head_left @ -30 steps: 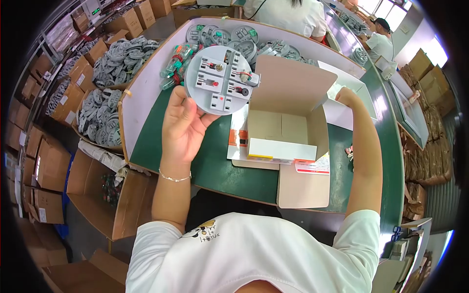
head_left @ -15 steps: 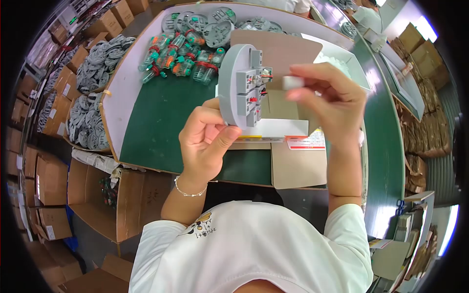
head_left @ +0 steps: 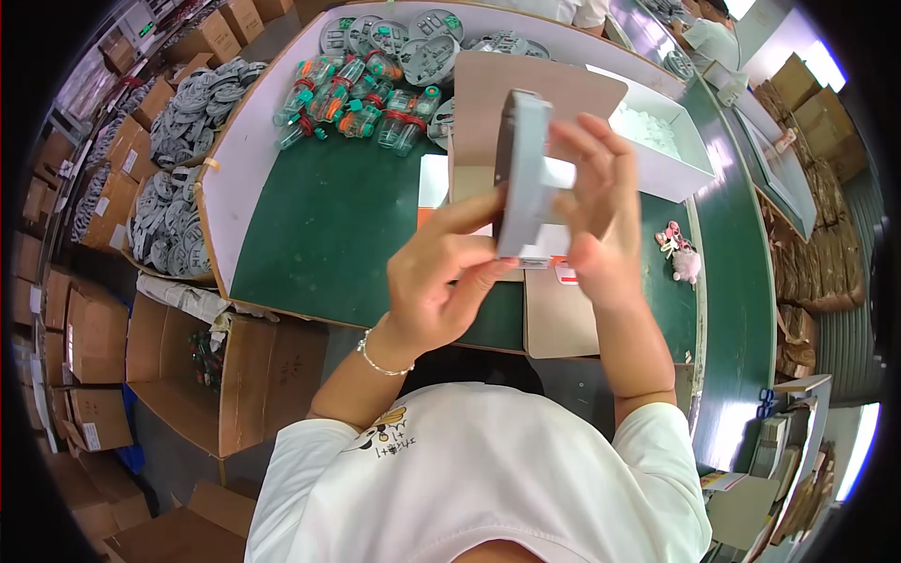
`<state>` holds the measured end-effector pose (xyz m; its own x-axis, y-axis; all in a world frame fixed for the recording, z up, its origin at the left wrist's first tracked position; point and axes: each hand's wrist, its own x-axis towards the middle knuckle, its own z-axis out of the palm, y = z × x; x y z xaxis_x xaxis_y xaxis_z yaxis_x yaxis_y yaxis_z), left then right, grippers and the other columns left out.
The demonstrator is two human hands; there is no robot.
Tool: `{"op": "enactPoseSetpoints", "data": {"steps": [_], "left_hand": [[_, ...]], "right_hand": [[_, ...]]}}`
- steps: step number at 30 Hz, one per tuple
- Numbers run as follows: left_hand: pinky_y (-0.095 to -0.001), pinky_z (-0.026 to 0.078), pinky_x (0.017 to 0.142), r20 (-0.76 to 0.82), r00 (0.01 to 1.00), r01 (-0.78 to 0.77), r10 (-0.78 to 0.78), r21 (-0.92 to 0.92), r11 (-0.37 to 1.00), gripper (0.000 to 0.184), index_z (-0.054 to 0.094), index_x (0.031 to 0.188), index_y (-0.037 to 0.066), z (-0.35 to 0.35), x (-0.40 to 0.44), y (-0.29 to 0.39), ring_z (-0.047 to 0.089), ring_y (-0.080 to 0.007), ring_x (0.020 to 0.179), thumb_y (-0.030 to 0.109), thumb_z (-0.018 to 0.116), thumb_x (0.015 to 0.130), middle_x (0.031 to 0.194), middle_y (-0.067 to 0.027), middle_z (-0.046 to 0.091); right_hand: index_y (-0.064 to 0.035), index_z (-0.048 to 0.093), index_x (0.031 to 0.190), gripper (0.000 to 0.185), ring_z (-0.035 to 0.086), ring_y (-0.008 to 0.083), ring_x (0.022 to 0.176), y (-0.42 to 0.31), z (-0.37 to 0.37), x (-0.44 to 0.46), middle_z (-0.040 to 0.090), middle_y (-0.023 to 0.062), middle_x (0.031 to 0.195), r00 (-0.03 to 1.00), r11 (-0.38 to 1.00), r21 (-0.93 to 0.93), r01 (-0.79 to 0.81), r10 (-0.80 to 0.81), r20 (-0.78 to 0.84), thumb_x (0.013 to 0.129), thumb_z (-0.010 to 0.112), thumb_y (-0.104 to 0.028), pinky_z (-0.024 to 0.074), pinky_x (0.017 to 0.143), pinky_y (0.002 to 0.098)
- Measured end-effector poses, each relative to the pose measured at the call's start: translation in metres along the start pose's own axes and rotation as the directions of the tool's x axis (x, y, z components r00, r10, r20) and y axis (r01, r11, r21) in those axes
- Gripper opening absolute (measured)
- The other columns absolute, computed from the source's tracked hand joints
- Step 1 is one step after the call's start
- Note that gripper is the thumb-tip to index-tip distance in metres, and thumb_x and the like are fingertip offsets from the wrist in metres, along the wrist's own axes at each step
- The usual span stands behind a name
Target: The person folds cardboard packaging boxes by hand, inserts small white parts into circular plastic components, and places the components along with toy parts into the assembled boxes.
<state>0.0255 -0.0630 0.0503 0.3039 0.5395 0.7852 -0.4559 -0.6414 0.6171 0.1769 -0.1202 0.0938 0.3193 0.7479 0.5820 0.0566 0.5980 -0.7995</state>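
Observation:
My left hand grips the lower edge of a round grey plastic base, which stands upright and almost edge-on to me. Its component side faces right, largely out of sight. On that side a small white block shows between the fingers of my right hand, close against the base. Motion blurs the right fingertips, and their exact contact with the block is partly hidden. Behind the hands stands an open cardboard box with its flap raised.
Clear-and-green plastic parts bundled with red bands lie at the back left, near several grey bases. A white box of small white pieces stands at the back right. A pink plush charm lies on the green table. Another person sits beyond.
The grey base has turned, so its components no longer face my view. My right hand has moved left with the white block up to the base. My left hand has shifted right.

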Motion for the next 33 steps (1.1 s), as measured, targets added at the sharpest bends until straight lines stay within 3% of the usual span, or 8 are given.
{"op": "enactPoseSetpoints", "data": {"steps": [1,3,6,9,15,24,30,33], "left_hand": [[-0.0344,0.054,0.085,0.053,0.994,-0.098,0.093,0.103,0.990,0.014,0.059,0.094,0.001,0.002,0.004,-0.001,0.067,-0.0247,0.099,0.001,0.071,0.087,0.117,-0.0209,0.066],[-0.0340,0.055,0.081,0.191,0.949,-0.297,0.249,0.282,0.912,0.014,0.061,0.091,0.001,0.002,0.012,-0.003,0.067,-0.0267,0.094,0.002,0.073,0.084,0.116,-0.0209,0.066],[-0.0346,0.054,0.075,0.140,0.971,-0.234,0.194,0.397,0.887,0.014,0.062,0.091,0.003,-0.021,0.027,-0.007,0.067,-0.0281,0.089,0.003,0.073,0.083,0.112,-0.0183,0.067],[-0.0370,0.052,0.071,-0.038,0.999,0.012,0.012,0.576,0.817,0.014,0.063,0.096,0.006,-0.059,0.046,-0.052,0.065,-0.0278,0.087,0.006,0.070,0.084,0.102,-0.0131,0.067],[-0.0363,0.050,0.081,0.501,0.842,-0.479,-0.199,0.865,0.150,0.023,0.062,0.106,0.012,-0.103,0.054,-0.159,0.059,-0.0255,0.104,0.011,0.064,0.083,0.107,-0.0071,0.063],[-0.0387,0.050,0.088,0.674,0.711,-0.654,-0.201,0.739,0.162,0.040,0.061,0.116,0.014,-0.127,0.059,-0.193,0.059,-0.0269,0.107,0.014,0.072,0.078,0.122,-0.0099,0.061],[-0.0368,0.051,0.087,0.442,0.871,-0.357,-0.215,0.869,0.343,0.034,0.061,0.114,0.010,-0.119,0.058,-0.203,0.061,-0.0286,0.102,0.014,0.073,0.082,0.112,-0.0142,0.065],[-0.0365,0.051,0.087,0.210,0.956,-0.089,-0.205,0.873,0.480,0.033,0.060,0.113,0.008,-0.113,0.065,-0.194,0.063,-0.0283,0.102,0.015,0.074,0.083,0.109,-0.0149,0.067]], "right_hand": [[0.0016,0.050,0.131,0.094,0.054,0.0225,0.120,0.000,0.005,-0.003,0.052,0.0142,0.130,0.986,0.954,0.257,-0.153,0.165,-0.025,0.060,0.095,-0.041,0.0471,0.100,0.0409],[0.0015,0.046,0.135,0.101,0.053,0.0236,0.122,0.003,0.004,-0.002,0.051,0.0147,0.131,0.979,0.955,0.222,-0.197,0.204,-0.010,0.058,0.094,-0.042,0.0459,0.101,0.0410],[0.0013,0.037,0.144,0.113,0.050,0.0257,0.124,0.010,-0.009,0.001,0.050,0.0156,0.132,0.961,0.951,0.141,-0.276,0.277,0.008,0.056,0.092,-0.044,0.0437,0.104,0.0411],[0.0022,0.041,0.141,0.103,0.050,0.0277,0.125,0.034,-0.037,0.002,0.047,0.0175,0.137,0.933,0.864,-0.430,-0.261,0.341,0.118,0.059,0.090,-0.036,0.0431,0.105,0.0383],[-0.0003,0.038,0.147,0.103,0.052,0.0323,0.126,0.067,-0.039,-0.005,0.045,0.0196,0.141,0.862,0.605,-0.792,-0.078,0.441,0.252,0.065,0.089,-0.038,0.0414,0.107,0.0377],[-0.0018,0.036,0.150,0.103,0.045,0.0339,0.134,0.081,-0.046,-0.001,0.043,0.0198,0.146,0.792,0.517,-0.844,-0.141,0.571,0.218,0.070,0.086,-0.044,0.0390,0.111,0.0393],[-0.0015,0.039,0.147,0.095,0.047,0.0341,0.132,0.080,-0.041,-0.003,0.045,0.0188,0.144,0.827,0.508,-0.858,-0.083,0.515,0.224,0.073,0.086,-0.037,0.0408,0.109,0.0402],[-0.0023,0.047,0.141,0.079,0.051,0.0312,0.128,0.056,-0.038,-0.004,0.049,0.0168,0.141,0.980,0.593,-0.796,0.122,0.054,0.190,0.076,0.085,-0.025,0.0446,0.103,0.0400]]}}
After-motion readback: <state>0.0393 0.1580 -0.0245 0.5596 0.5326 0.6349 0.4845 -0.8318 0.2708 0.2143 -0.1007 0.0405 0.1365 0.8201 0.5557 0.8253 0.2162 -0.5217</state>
